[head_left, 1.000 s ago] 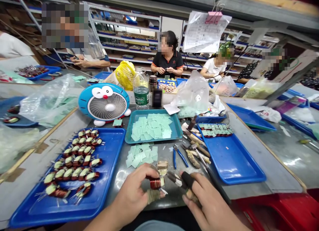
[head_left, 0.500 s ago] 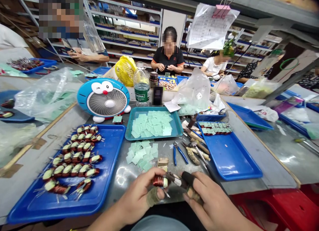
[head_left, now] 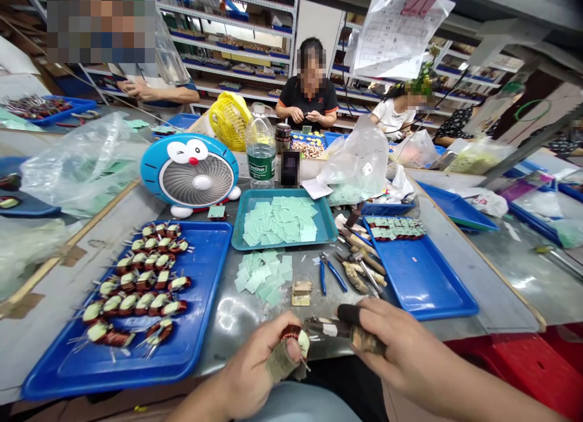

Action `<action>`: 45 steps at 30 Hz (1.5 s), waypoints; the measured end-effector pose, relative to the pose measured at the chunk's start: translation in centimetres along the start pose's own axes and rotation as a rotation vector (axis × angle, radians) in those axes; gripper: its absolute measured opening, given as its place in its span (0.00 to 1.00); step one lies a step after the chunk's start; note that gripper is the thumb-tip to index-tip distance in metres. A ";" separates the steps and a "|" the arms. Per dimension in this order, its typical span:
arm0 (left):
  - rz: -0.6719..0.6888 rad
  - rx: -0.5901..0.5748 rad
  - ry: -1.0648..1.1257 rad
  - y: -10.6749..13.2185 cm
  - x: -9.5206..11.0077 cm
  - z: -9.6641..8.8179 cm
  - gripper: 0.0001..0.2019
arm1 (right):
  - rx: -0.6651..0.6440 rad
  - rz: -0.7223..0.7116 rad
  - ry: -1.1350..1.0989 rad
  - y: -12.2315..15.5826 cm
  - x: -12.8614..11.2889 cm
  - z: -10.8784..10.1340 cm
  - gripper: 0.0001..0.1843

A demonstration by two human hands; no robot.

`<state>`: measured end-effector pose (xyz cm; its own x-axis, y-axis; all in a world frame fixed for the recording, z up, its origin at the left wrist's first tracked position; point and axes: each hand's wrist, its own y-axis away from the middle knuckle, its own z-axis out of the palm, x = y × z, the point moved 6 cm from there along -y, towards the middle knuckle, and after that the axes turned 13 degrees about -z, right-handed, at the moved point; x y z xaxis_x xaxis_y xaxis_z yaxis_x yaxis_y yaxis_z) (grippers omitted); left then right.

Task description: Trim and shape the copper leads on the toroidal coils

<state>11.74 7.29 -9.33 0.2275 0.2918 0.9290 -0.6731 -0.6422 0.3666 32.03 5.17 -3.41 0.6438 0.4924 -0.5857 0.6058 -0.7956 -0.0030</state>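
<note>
"C'estbon" on green label, plastic water btl [head_left: 260,149]

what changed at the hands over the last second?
The left hand has turned the copper-wound coil upward at its fingertips, keeping hold of it. The right hand has risen slightly, bringing its hand tool level, tip beside the coil. Neither let go. The head view also shifted. The blue tray of coils and the teal tray of green paper pieces stayed as they were.
</note>
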 end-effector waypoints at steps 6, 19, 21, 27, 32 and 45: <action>0.022 -0.049 0.338 0.0 -0.7 0.3 0.29 | 0.035 -0.042 -0.094 -1.2 -0.4 1.3 0.08; 0.064 -0.031 0.671 -0.8 -0.3 2.1 0.27 | 0.212 -0.116 0.251 -1.2 0.2 2.6 0.13; 0.058 0.009 0.601 -0.4 -0.3 2.0 0.27 | 0.296 -0.122 0.313 -1.0 0.1 3.4 0.17; 0.072 0.034 0.398 0.3 -0.1 0.6 0.26 | 0.267 -0.104 0.148 -0.6 0.0 4.8 0.28; 0.062 -0.066 0.707 -0.4 -0.8 0.8 0.24 | 0.238 -0.110 0.257 -0.3 1.0 2.5 0.29; 0.020 -0.145 0.902 -0.9 -0.9 2.6 0.20 | 0.229 -0.330 0.422 -1.1 0.7 1.0 0.39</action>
<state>13.94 5.76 -10.41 -0.3805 0.7639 0.5212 -0.7665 -0.5759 0.2843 31.32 5.99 -4.62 0.5969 0.7880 -0.1506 0.7196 -0.6089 -0.3337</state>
